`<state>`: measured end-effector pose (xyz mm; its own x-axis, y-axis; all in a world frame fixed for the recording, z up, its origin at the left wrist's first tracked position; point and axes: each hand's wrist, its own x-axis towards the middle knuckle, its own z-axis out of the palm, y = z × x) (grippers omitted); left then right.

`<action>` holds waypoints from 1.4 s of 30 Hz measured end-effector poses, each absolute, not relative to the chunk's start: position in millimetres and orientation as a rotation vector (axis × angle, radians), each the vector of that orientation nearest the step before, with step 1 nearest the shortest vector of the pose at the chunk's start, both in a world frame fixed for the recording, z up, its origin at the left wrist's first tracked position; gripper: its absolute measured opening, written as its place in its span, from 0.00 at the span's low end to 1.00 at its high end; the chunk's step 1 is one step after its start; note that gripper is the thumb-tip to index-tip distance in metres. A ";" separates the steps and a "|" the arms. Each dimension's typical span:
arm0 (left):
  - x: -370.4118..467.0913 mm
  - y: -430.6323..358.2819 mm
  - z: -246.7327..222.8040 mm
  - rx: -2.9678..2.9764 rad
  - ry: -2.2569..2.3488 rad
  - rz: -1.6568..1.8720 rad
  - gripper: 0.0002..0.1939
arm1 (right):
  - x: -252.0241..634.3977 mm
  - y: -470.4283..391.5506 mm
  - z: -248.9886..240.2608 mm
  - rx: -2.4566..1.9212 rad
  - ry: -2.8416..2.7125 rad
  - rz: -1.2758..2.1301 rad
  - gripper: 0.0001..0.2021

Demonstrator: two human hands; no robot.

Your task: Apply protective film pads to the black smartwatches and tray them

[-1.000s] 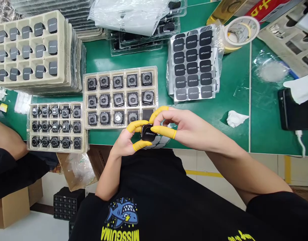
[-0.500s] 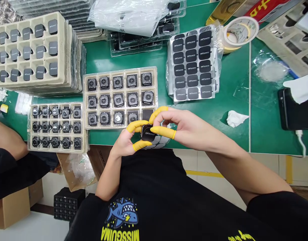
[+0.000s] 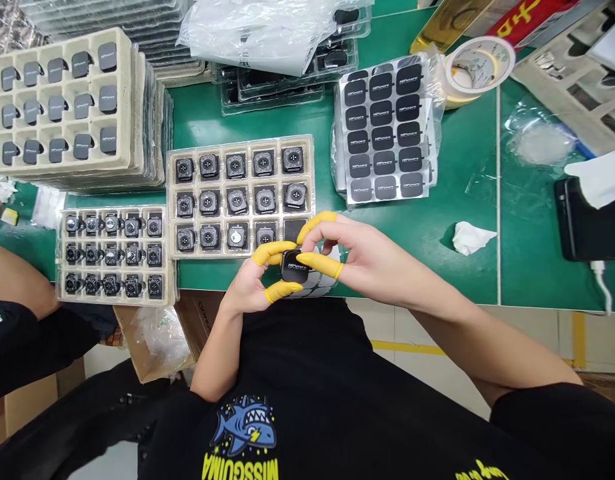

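My left hand (image 3: 255,280), with yellow finger covers, grips a black square watch (image 3: 294,266) by its edges, its lettered face up. My right hand (image 3: 345,257), in the same covers, has its thumb on the watch's upper right edge and its fingers bent behind. Partly under the hands lies a sheet of grey labels (image 3: 321,281) at the table edge. Just beyond is a tray of watches (image 3: 241,262), backs up, one with a white spot; its near right compartment shows no watch. Whether my right fingers also pinch a film is too small to tell.
A smaller watch tray (image 3: 112,300) sits left, below tall stacked trays (image 3: 125,120). Black label sheets (image 3: 393,195) lie beyond my right hand, beside tape rolls (image 3: 480,63). Crumpled tissue (image 3: 472,238) and a black device (image 3: 590,220) are right. Another person's arm (image 3: 20,280) is far left.
My right thumb has shifted slightly left over the watch, and the watch lies flatter with its lettering plainer. The other person's dark-clothed leg now shows at the lower left.
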<state>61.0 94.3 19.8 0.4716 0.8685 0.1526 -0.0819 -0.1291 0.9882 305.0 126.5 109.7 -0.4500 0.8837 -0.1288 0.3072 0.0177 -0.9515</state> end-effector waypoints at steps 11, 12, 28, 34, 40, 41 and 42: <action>61.8 90.1 10.7 1.470 0.731 0.925 0.36 | 292.7 113.6 98.9 -1.337 -1.711 1.744 0.24; 61.6 89.5 10.1 1.478 0.740 0.923 0.35 | 289.4 113.2 96.6 -1.343 -1.690 1.753 0.24; 56.7 88.2 5.2 1.323 0.761 0.984 0.33 | 283.6 120.3 91.5 -1.310 -1.450 1.892 0.22; 49.4 89.7 18.7 1.373 0.700 1.149 0.35 | 296.8 137.1 85.6 -1.381 -1.569 1.459 0.12; 22.9 72.5 32.7 1.362 0.686 1.151 0.29 | 297.3 154.5 59.5 -1.632 -2.005 1.034 0.07; 19.4 67.8 32.7 1.364 0.696 1.138 0.29 | 293.4 152.4 55.8 -1.651 -2.085 0.989 0.08; 16.4 63.1 32.1 1.363 0.711 1.128 0.29 | 289.8 149.9 53.0 -1.683 -2.150 0.928 0.09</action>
